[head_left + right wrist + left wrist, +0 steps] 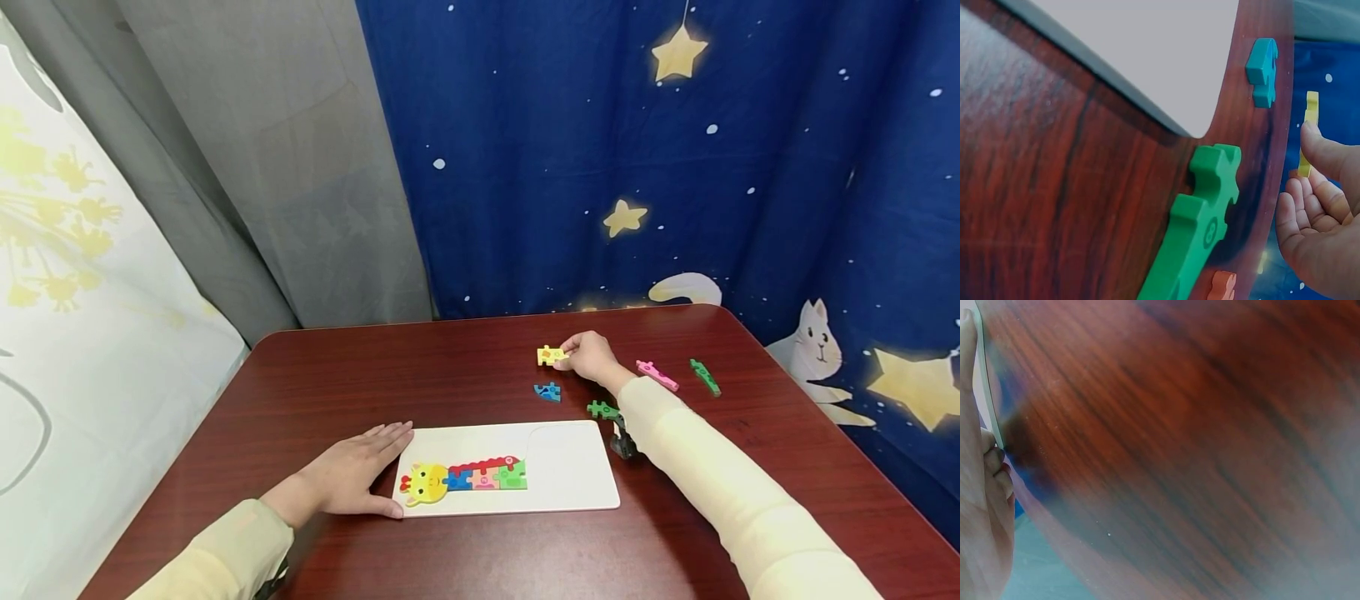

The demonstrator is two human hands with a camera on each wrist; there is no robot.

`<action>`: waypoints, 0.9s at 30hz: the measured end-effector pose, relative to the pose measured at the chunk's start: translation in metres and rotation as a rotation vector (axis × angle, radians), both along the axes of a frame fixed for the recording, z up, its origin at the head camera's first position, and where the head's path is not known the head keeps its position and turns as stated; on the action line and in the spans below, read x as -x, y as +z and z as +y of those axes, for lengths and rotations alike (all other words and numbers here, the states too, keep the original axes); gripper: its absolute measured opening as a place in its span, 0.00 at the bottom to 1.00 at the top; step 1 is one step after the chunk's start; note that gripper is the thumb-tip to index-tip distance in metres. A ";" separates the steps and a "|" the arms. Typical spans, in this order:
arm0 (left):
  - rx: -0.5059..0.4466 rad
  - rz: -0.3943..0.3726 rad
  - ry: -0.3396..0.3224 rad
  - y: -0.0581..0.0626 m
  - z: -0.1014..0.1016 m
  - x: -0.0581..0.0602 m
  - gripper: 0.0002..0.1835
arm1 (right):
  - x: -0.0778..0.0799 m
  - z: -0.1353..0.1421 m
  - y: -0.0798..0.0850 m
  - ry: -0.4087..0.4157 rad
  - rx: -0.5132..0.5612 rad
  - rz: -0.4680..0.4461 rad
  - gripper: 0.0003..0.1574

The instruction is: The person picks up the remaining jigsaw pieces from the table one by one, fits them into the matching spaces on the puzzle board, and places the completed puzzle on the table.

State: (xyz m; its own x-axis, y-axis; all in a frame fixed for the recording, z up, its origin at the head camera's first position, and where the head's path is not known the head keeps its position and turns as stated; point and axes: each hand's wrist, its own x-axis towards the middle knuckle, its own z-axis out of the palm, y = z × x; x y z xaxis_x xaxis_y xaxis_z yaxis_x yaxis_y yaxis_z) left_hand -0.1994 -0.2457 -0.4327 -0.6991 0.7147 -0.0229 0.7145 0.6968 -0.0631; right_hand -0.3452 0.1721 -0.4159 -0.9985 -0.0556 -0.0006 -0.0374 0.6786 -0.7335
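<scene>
A white puzzle board (573, 467) lies on the table with a partly assembled giraffe on it: a yellow head (427, 483), a red mane strip (480, 465) and blue, pink and green body pieces. My left hand (348, 471) rests at the board's left end, fingers extended, the thumb near its lower left corner. Beyond the board, my right hand (592, 358) pinches a yellow puzzle piece (550, 356) between thumb and fingers. The right wrist view shows this yellow piece (1312, 109) edge-on, lifted off the table.
A blue piece (548, 392) lies behind the board. One green piece (602, 409) is near its far right corner, partly covered by my right wrist. Farther right lie a pink piece (657, 375) and another green piece (705, 377). Curtains (555, 167) hang behind the table.
</scene>
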 end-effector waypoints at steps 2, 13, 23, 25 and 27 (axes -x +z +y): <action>-0.002 -0.002 -0.001 0.000 0.000 0.000 0.60 | -0.001 0.000 0.001 0.007 0.014 0.005 0.19; -0.001 -0.014 0.007 0.001 0.001 -0.001 0.60 | -0.007 0.000 0.009 0.070 0.043 0.025 0.17; 0.020 -0.042 0.034 0.002 0.002 -0.001 0.60 | -0.013 0.003 0.014 0.158 0.040 0.044 0.17; 0.015 -0.035 0.028 0.002 0.002 -0.001 0.60 | -0.014 0.004 0.015 0.181 0.035 0.046 0.17; 0.011 -0.027 0.020 0.002 0.002 -0.001 0.60 | -0.015 0.005 0.016 0.200 0.032 0.049 0.18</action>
